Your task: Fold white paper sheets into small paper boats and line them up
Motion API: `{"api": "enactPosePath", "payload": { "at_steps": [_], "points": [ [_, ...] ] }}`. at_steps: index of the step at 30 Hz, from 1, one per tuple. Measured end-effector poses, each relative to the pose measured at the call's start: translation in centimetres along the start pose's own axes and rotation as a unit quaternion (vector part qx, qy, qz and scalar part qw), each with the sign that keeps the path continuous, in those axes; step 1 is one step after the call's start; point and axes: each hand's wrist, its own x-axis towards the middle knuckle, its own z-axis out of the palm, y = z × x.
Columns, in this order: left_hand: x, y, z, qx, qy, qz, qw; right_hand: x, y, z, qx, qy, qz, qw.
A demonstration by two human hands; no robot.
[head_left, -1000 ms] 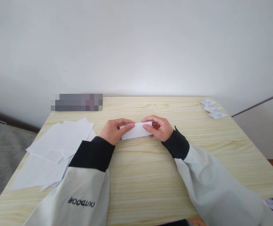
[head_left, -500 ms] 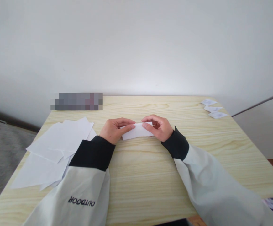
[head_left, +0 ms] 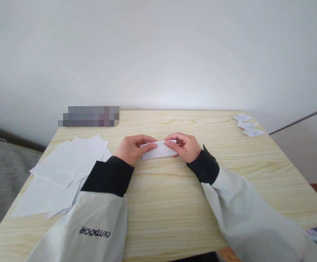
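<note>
A narrow strip of folded white paper [head_left: 159, 150] is held level above the middle of the table. My left hand [head_left: 132, 148] pinches its left end, thumb on the near face and fingers behind the upper edge. At the other end, my right hand [head_left: 184, 146] grips the strip the same way, with a fingertip showing under its lower right corner. Both thumbs point inward with a short gap between them. How many layers the paper has cannot be made out.
Loose white sheets [head_left: 62, 160] lie overlapping on the left of the wooden table [head_left: 161, 218]. Three small folded paper pieces [head_left: 249, 126] sit at the far right corner. A pixelated grey object [head_left: 90, 117] stands at the back left, near the white wall [head_left: 174, 54].
The paper strip's lower edge has risen slightly and looks straighter, so the strip appears narrower. Both hands keep their pinch in nearly the same place.
</note>
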Motion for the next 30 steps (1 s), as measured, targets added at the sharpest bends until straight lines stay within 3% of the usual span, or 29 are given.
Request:
{"api": "enactPosePath", "payload": {
  "at_steps": [13, 20, 30],
  "points": [
    [0.06, -0.47, -0.17, -0.026, -0.025, -0.049, 0.998, 0.10, 0.28, -0.04, -0.002, 0.012, 0.007, 1.000],
    [0.06, -0.57, -0.22, -0.027, -0.029, -0.058, 0.998, 0.28, 0.69, -0.16, -0.060, 0.039, -0.061, 0.996],
    [0.08, -0.46, -0.23, -0.035, -0.043, -0.058, 0.997, 0.19, 0.65, -0.32, -0.090, 0.040, -0.102, 0.990]
  ]
}}
